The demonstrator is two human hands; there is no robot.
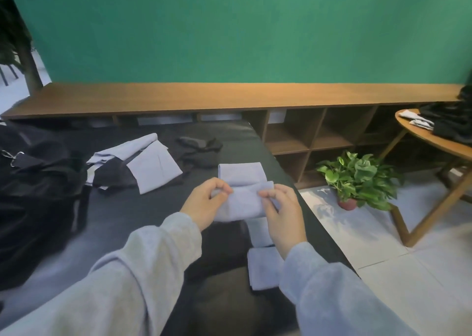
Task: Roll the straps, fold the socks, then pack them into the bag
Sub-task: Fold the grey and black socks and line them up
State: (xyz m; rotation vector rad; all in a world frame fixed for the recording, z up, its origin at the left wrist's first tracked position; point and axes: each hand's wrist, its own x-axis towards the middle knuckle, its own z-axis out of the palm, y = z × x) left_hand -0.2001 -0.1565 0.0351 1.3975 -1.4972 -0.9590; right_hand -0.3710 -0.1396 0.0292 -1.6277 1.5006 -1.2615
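While both hands are working at the middle of the dark table [122, 215], the left hand [204, 202] is pinching the left edge of a pale lilac knitted sock [242, 200] between curled fingers and thumb, and the right hand [283, 213] is pinching its right edge the same way. That sock is being held just above the tabletop, with its far part lying folded flat on the surface. Near the right wrist, two more folded lilac socks [263, 266] are lying one behind the other. Farther left, a loose heap of lilac and black socks [143, 164] is resting, with a dark grey sock pair [199, 146] just beyond it. At the left edge, a black fabric bag [33, 197] with a metal clip is sitting on the table. On the floor to the right, a green potted plant [357, 177] is standing beside a round wooden side table [434, 141].
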